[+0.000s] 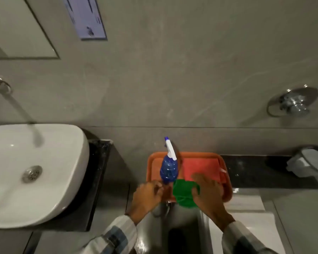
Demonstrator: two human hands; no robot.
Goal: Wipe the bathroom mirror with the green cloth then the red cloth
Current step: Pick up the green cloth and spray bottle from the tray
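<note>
A green cloth (184, 194) hangs over the near edge of an orange tray (228, 187), bunched up. My right hand (207, 195) grips its right side, thumb pressed into the fabric. Just left of the cloth, my left hand (148, 196) has its fingers curled beside the base of a blue spray bottle (169, 170); whether it touches the bottle or the cloth is unclear. A red cloth (202, 167) lies flat in the tray behind the green one. The mirror (17, 28) is on the wall at the upper left, only its lower corner in view.
A white basin (50, 162) with a chrome spout (17, 105) sits on a black counter at left. A wall valve (294, 103) is at right, a grey soap dish (308, 162) below it. A notice (84, 17) hangs beside the mirror. A steel bin is under my hands.
</note>
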